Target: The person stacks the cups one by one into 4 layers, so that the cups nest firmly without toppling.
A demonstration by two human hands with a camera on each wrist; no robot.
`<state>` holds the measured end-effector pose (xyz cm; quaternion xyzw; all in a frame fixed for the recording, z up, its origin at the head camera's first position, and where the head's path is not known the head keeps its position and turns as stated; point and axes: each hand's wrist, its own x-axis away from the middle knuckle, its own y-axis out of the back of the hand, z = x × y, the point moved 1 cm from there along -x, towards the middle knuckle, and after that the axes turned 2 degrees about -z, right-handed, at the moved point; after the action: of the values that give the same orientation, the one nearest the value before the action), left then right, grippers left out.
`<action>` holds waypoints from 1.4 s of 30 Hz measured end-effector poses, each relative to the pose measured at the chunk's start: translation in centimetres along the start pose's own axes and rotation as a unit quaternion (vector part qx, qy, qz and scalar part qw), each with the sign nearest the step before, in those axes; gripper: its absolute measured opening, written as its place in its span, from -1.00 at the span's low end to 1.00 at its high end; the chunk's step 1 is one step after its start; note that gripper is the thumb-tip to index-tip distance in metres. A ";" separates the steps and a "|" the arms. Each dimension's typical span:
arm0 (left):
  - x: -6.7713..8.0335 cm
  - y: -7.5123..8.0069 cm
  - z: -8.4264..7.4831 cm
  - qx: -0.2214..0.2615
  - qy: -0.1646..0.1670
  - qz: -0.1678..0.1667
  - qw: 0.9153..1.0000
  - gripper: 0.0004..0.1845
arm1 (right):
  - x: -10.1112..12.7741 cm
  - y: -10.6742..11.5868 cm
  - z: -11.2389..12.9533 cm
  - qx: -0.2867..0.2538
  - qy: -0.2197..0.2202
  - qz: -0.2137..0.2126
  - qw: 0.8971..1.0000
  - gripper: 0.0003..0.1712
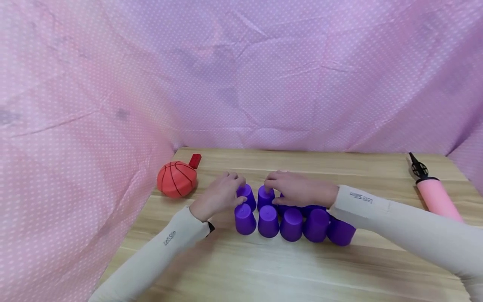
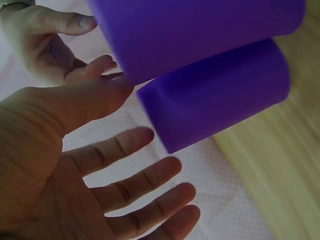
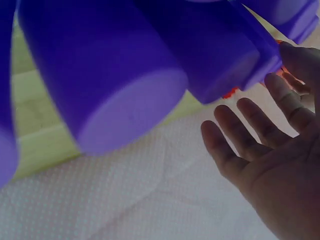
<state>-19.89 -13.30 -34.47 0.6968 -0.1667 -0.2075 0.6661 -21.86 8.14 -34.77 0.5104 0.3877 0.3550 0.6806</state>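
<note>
Several purple cups (image 1: 292, 225) stand upside down in two rows on the table. My left hand (image 1: 220, 195) is at the left end, its fingertips close to the leftmost back cup (image 1: 247, 196). In the left wrist view its fingers are spread and slightly bent beside a purple cup (image 2: 220, 95), with the thumb at the cups' edge. My right hand (image 1: 298, 188) reaches over the back row, fingertips at the second back cup (image 1: 266, 198). The right wrist view shows its fingers extended near the cups (image 3: 135, 115), gripping nothing. Its forearm hides part of the back row.
A red basketball-patterned ball (image 1: 176, 179), partly deflated, lies at the left with a red block (image 1: 195, 161) behind it. A pink hand pump (image 1: 437, 197) with a black nozzle lies at the right. Pink dotted cloth (image 1: 264, 84) hangs behind the wooden table (image 1: 339, 163).
</note>
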 end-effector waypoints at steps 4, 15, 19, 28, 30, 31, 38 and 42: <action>-0.4 -0.5 -0.1 0.030 0.002 0.004 1.000 -0.70 | -0.8 -0.5 0.1 -0.002 -0.025 0.006 1.000 -0.73; -1.4 -0.8 0.1 0.066 -0.012 -0.028 0.997 -0.74 | -1.5 -0.6 -0.4 0.001 -0.057 -0.010 0.998 -0.73; -2.5 0.0 0.3 0.073 -0.007 -0.070 0.995 -0.75 | -1.5 0.8 -1.6 -0.004 -0.051 -0.037 0.998 -0.74; -7.6 1.1 1.1 0.102 -0.002 -0.091 0.991 -0.75 | -1.0 3.8 -6.4 -0.016 -0.111 -0.128 0.986 -0.74; -8.9 0.7 1.3 0.101 -0.004 -0.091 0.991 -0.75 | -0.7 3.7 -7.6 -0.023 -0.136 -0.128 0.982 -0.74; -9.6 0.4 1.3 0.102 -0.004 -0.090 0.991 -0.75 | -0.6 3.6 -8.1 -0.024 -0.150 -0.127 0.980 -0.74; -13.4 -1.2 1.5 0.101 0.005 -0.049 0.994 -0.77 | -0.1 2.6 -10.9 -0.022 -0.215 -0.121 0.969 -0.71; -14.9 -1.9 1.5 0.084 0.010 -0.023 0.996 -0.77 | 0.0 2.0 -11.8 -0.025 -0.230 -0.106 0.967 -0.71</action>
<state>-33.53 -6.90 -35.44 0.7556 -0.1609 -0.2016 0.6021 -32.54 13.58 -34.97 0.5167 0.2639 0.1636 0.7979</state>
